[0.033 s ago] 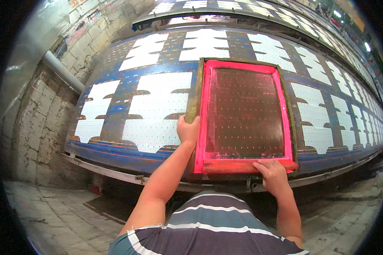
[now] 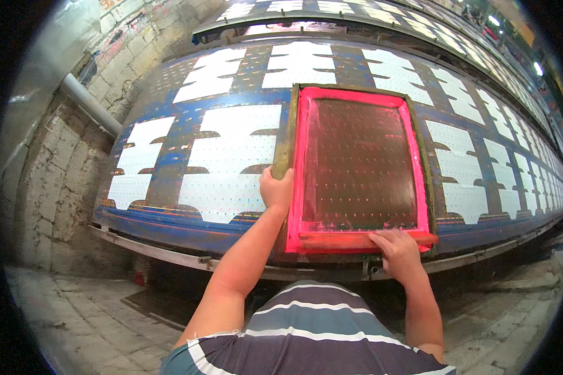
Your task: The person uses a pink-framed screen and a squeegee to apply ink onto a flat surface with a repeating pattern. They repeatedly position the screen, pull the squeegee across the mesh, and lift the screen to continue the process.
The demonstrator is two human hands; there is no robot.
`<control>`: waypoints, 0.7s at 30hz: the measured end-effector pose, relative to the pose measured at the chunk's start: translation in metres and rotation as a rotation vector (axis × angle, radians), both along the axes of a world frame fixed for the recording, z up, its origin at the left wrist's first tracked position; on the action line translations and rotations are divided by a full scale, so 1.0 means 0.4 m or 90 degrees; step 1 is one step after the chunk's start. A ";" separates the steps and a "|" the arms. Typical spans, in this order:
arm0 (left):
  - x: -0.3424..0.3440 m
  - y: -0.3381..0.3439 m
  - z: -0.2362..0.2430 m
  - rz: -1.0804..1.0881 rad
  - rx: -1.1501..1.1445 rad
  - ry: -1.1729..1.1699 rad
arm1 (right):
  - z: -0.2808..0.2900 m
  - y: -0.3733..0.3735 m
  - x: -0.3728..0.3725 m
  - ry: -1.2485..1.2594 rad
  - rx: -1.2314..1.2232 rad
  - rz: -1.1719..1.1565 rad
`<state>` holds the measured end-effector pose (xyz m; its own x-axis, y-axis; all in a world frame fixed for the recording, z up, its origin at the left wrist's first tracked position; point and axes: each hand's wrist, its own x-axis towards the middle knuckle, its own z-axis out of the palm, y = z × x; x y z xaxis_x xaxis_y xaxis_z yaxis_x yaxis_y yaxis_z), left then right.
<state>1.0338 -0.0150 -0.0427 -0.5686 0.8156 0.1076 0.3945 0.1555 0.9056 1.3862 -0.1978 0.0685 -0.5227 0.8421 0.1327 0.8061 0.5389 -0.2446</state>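
A wooden printing screen frame [image 2: 356, 94] with a pink taped border and dark mesh [image 2: 363, 162] lies flat on a long blue table [image 2: 169, 169], over one of the white cut fabric pieces. My left hand [image 2: 275, 189] grips the frame's left wooden edge near its lower corner. My right hand [image 2: 397, 250] presses down on a red squeegee [image 2: 338, 241] that lies across the frame's near end, with the fingers laid over its top.
Rows of white dotted fabric pieces [image 2: 231, 156] cover the table left, right and beyond the frame. A stone-block wall [image 2: 50, 181] with a grey pipe [image 2: 87, 103] stands at the left. A metal rail [image 2: 169, 253] runs along the table's near edge above a paved floor [image 2: 94, 325].
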 end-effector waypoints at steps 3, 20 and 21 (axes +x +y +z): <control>0.006 0.017 0.013 -0.023 0.063 0.033 | 0.001 0.075 -0.063 -0.085 -0.052 0.007; 0.008 0.027 0.004 -0.034 0.075 0.045 | -0.078 0.054 -0.043 -0.057 0.059 -0.041; 0.007 0.024 0.003 -0.034 0.073 0.041 | -0.088 0.080 -0.041 -0.051 0.078 -0.037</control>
<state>1.0367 -0.0054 -0.0414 -0.5140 0.8245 0.2367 0.4574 0.0299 0.8888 1.3698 -0.1659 0.0332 -0.4872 0.8510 0.1961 0.8508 0.5132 -0.1135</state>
